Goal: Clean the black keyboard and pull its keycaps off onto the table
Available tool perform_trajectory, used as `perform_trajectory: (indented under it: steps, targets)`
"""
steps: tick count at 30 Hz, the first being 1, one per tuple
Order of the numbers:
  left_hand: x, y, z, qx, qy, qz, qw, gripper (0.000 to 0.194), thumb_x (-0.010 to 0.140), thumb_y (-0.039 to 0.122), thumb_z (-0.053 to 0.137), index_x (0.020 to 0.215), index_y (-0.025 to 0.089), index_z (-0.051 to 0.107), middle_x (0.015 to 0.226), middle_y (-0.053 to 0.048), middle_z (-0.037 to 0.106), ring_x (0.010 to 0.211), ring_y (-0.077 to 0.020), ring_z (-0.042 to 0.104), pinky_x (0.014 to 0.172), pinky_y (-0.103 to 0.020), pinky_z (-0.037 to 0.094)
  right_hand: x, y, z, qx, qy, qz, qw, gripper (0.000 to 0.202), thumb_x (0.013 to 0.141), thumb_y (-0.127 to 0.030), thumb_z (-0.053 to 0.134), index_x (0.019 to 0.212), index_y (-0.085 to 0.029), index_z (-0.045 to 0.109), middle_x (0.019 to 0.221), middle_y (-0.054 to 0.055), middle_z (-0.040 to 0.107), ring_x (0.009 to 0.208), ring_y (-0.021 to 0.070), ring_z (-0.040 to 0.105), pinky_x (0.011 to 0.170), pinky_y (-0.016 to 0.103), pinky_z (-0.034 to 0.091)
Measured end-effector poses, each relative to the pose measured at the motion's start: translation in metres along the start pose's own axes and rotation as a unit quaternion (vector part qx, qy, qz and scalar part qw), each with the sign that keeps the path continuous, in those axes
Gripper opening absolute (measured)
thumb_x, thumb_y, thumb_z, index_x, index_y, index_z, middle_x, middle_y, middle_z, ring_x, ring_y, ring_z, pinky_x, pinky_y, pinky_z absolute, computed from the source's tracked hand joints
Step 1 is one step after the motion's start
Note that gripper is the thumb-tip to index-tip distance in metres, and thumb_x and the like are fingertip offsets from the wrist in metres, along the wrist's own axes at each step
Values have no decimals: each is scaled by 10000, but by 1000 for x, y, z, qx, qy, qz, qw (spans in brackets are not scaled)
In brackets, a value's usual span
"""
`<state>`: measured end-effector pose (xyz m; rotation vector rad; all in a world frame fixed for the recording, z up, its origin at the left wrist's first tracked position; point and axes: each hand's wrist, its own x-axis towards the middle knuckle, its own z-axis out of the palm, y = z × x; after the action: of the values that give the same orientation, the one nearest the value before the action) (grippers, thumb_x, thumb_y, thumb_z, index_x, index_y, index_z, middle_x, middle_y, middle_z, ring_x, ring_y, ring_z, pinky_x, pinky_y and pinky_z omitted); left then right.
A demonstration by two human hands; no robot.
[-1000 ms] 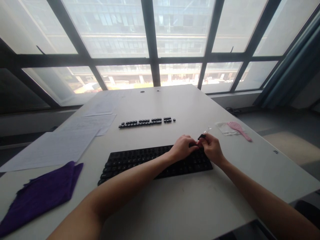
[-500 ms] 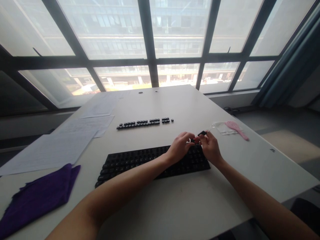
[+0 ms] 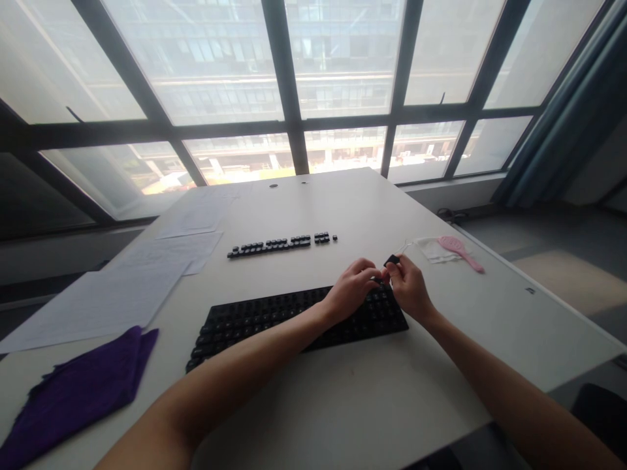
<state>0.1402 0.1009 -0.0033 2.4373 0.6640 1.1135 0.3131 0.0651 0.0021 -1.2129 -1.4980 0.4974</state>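
Observation:
A black keyboard (image 3: 274, 320) lies in front of me, some of its keys off in the upper rows. Over its right end, my left hand (image 3: 355, 284) is closed in a pinch on a small black keycap (image 3: 377, 280), mostly hidden by the fingers. Close beside it, my right hand (image 3: 409, 287) grips what looks like a wire keycap puller (image 3: 392, 260), a small black piece with thin pale wire beside it. The fingertips of both hands nearly meet. Beyond the keyboard, loose black keycaps (image 3: 274, 245) stand in rows on the white table (image 3: 343, 202).
A pink hairbrush-shaped object (image 3: 458, 250) rests on a white cloth or bag (image 3: 431, 252) to the right. Printed papers (image 3: 108, 294) and a folded purple cloth (image 3: 93, 385) lie on the left. Large windows (image 3: 343, 59) rise behind the table.
The view has shifted slightly. The black piece in my right hand has tilted a little, and the left fingers have closed further over the keycap. Both hands stay above the keyboard's right end.

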Motion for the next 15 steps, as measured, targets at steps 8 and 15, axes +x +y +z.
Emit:
perform_trajectory:
  steps: [8, 15]
  targets:
    - [0, 0, 0, -15, -5, 3, 1000, 131, 948, 219, 581, 1065, 219, 639, 1066, -71, 572, 999, -187, 585, 916, -336, 516, 1, 5, -3, 29, -28, 22, 999, 242, 971, -442, 503, 882, -219, 531, 725, 24, 671, 637, 177, 622, 609, 292, 467]
    - [1, 9, -2, -34, 14, 32, 999, 112, 947, 274, 603, 1027, 209, 647, 1056, -73, 600, 978, -169, 601, 874, -305, 523, 5, 9, -1, 121, -35, 39, 991, 257, 963, -459, 525, 864, -223, 499, 667, -4, 635, 567, 152, 584, 557, 275, 463]
